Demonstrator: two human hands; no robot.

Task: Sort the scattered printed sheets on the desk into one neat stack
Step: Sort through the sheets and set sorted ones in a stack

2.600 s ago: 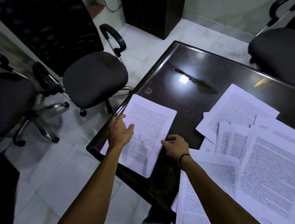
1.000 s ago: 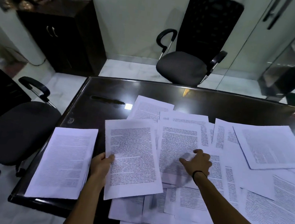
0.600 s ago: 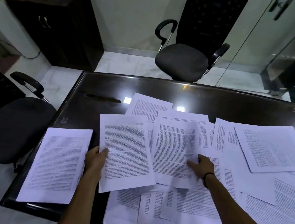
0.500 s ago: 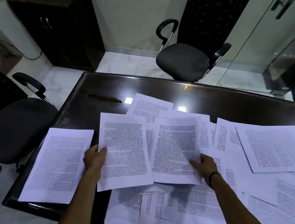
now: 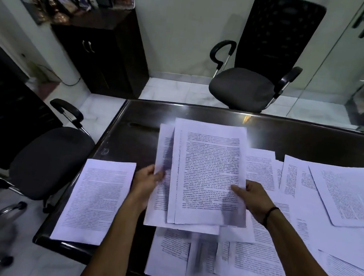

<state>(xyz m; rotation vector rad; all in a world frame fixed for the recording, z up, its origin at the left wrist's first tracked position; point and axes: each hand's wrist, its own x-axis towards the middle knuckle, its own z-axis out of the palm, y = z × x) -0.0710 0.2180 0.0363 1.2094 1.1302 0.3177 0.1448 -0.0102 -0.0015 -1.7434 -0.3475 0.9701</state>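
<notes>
We're holding a few printed sheets (image 5: 208,175) up over the desk (image 5: 312,141), fanned a bit, not squared. L hand (image 5: 146,183) pinches the left edge of the rear sheet, thumb on the front; its fingers are hidden behind the paper. R hand (image 5: 253,200) pinches the right edge of the front sheet, thumb on the print, fingers also out of sight behind. A dark wristband (image 5: 269,214) sits on the R wrist. Can't count exactly how many sheets are in the grip; at least 3 edges show at the bottom left.

One separate sheet (image 5: 97,198) lies flat at the near left corner of the desk, apart from the rest. The scattered sheets (image 5: 340,196) cover the right and near part of the desk, overlapping; those on the right are cut off by the frame edge, and the ones nearest us are blurred and partly hidden under our arms. Text is too small to read anywhere.

Far side: an office chair (image 5: 251,82) behind the desk. Left: another chair (image 5: 45,156), partly cut off. Far left: a dark cabinet (image 5: 102,56) with framed pics on top, hard to make out.
</notes>
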